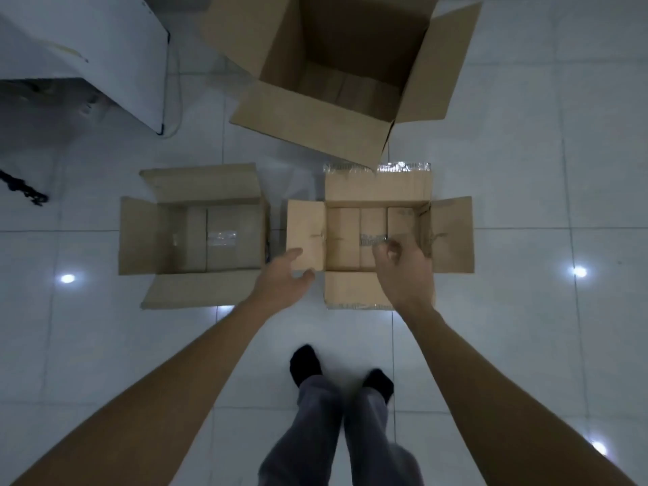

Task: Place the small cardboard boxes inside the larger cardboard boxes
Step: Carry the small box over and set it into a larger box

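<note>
Three open cardboard boxes stand on the tiled floor. The right box (378,189) holds three small cardboard boxes (345,236) standing side by side. My right hand (403,268) hovers over its near right part, fingers curled, with nothing visibly in them. My left hand (284,278) is open at the near corner of this box's left flap (305,233). The left box (140,236) has small boxes (231,240) lying inside, one with clear tape. The big box (315,124) at the back is deep, with some small boxes dimly seen at its bottom.
A white appliance or cabinet (87,47) with a cable stands at the far left. A dark object (24,191) lies on the floor at the left edge. My legs in grey trousers and black socks (305,363) stand just behind the boxes.
</note>
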